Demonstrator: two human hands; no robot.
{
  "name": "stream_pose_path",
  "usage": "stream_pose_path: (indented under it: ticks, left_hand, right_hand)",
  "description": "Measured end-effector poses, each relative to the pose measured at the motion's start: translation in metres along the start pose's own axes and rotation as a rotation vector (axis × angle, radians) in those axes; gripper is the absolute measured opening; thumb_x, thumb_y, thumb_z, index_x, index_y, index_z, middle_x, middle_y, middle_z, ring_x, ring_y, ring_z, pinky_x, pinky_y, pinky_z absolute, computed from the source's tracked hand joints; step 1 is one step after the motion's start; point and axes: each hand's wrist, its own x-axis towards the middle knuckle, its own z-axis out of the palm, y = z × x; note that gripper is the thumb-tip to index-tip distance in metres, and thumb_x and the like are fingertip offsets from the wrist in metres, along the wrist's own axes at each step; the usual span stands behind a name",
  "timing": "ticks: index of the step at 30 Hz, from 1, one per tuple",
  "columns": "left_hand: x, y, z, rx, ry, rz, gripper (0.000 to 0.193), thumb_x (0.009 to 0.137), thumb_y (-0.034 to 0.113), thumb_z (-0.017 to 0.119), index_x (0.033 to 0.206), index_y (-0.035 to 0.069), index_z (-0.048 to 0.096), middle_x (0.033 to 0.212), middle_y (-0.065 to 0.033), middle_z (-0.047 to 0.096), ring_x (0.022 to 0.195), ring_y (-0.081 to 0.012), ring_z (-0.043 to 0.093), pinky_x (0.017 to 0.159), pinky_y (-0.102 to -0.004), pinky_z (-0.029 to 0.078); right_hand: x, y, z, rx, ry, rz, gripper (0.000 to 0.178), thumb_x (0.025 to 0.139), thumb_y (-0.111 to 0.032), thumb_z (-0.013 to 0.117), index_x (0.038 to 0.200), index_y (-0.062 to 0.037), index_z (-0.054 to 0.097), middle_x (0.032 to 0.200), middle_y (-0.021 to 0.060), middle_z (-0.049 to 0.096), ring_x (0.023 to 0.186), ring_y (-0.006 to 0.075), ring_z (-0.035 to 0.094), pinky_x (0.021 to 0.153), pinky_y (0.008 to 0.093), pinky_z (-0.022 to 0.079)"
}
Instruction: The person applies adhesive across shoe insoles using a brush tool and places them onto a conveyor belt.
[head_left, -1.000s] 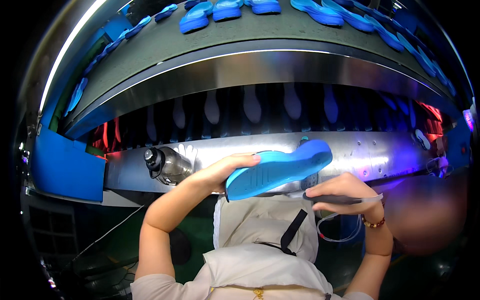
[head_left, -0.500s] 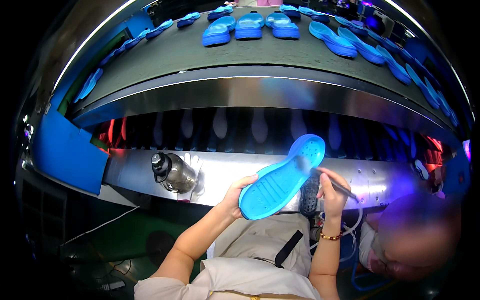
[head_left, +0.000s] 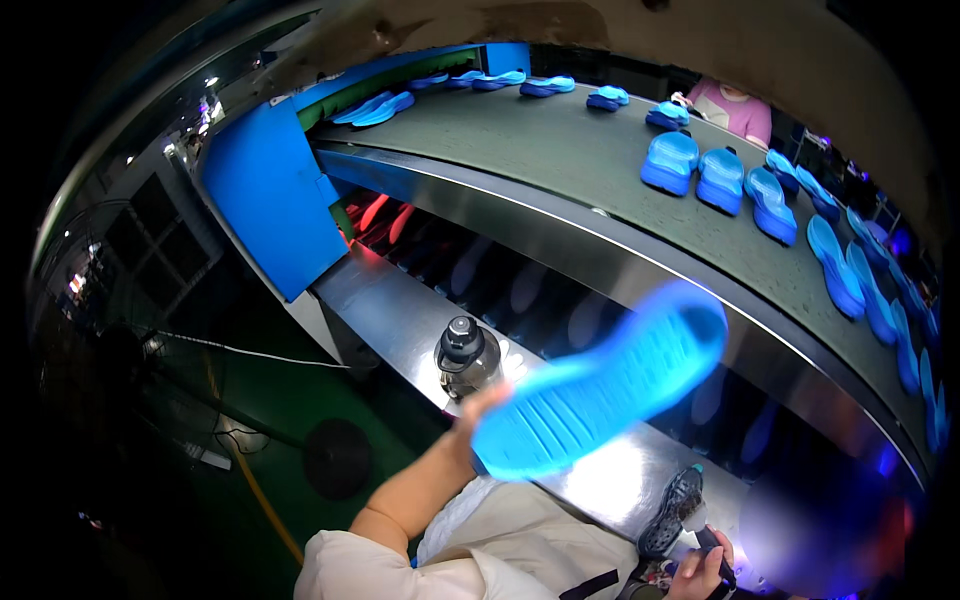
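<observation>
My left hand (head_left: pixel 472 425) grips one end of a light-blue shoe sole (head_left: pixel 600 395), which is raised above the metal ledge and blurred by motion. Its grooved, hollow inner side shows. At the lower right, my right hand (head_left: pixel 697 580) is closed around a brush (head_left: pixel 712 552) with a dark handle and a pale tip. Next to that tip lies a dark piece with many small holes (head_left: pixel 668 515), partly hidden by the brush. The right forearm is out of view.
Rows of blue soles (head_left: pixel 720 180) stand on the green conveyor belt (head_left: pixel 520 130). A dark-capped bottle (head_left: pixel 468 355) stands on the metal ledge (head_left: pixel 375 300), beside a pale glove. Another person (head_left: pixel 735 110) is across the belt; a blurred head (head_left: pixel 825 525) is close at right.
The view has swung left. My left hand has raised the sole and tilted it; the brush in my right hand has left the sole and is down beside the dark piece with holes.
</observation>
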Motion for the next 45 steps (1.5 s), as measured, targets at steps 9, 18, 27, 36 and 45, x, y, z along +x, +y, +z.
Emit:
stream_pose_path:
  ticks: [9,18,27,36,45]
  left_hand:
    - [0.168,0.272,0.009,-0.43,0.328,0.957,0.064,0.09,0.049,0.03,0.139,0.008,0.031,0.138,-0.0189,0.038,0.124,-0.033,0.041,0.092,-0.0581,0.038]
    - [0.333,0.132,0.046,1.776,0.138,0.861,0.072,0.083,0.038,0.06,0.138,0.001,0.032,0.139,-0.022,0.037,0.131,-0.032,0.034,0.107,-0.0395,0.029]
    - [0.32,0.079,0.062,2.814,0.234,0.739,0.033,0.08,0.034,0.063,0.095,0.005,0.064,0.096,-0.0133,0.064,0.108,-0.0283,0.054,0.101,-0.0405,0.034]
    - [0.134,0.015,0.036,0.673,0.288,0.669,0.068,0.076,0.005,0.059,0.137,-0.001,0.029,0.131,-0.0162,0.041,0.122,-0.0254,0.042,0.103,-0.0376,0.033]
    - [0.053,-0.085,-0.042,0.174,-0.05,-0.319,0.094,0.073,0.05,0.068,0.139,-0.001,0.025,0.131,-0.0209,0.045,0.119,-0.0354,0.047,0.1,-0.0487,0.039]
  right_hand:
    - [0.018,0.011,-0.001,0.212,0.349,0.012,0.038,0.098,-0.02,0.04,0.121,0.0095,0.045,0.07,0.0078,0.055,0.052,0.0131,0.044,0.047,0.0241,0.038]
    - [0.011,0.016,-0.004,0.217,0.15,-0.012,0.023,0.095,-0.014,0.045,0.103,0.0065,0.053,0.082,0.0131,0.06,0.054,0.0168,0.047,0.049,0.025,0.042]
    - [-0.001,0.017,-0.04,0.105,0.199,-0.046,0.032,0.093,-0.017,0.051,0.115,0.0059,0.052,0.085,0.0126,0.062,0.062,0.0182,0.056,0.047,0.0261,0.047]
    - [0.004,0.001,-0.05,-0.09,0.119,-0.405,0.036,0.076,-0.012,0.069,0.106,0.0041,0.056,0.094,0.0172,0.065,0.074,0.0211,0.064,0.062,0.0268,0.052]
    - [-0.002,-0.019,0.029,0.048,-0.104,-0.331,0.028,0.072,0.004,0.057,0.099,0.0089,0.06,0.102,0.0253,0.063,0.099,0.0333,0.06,0.095,0.0421,0.044]
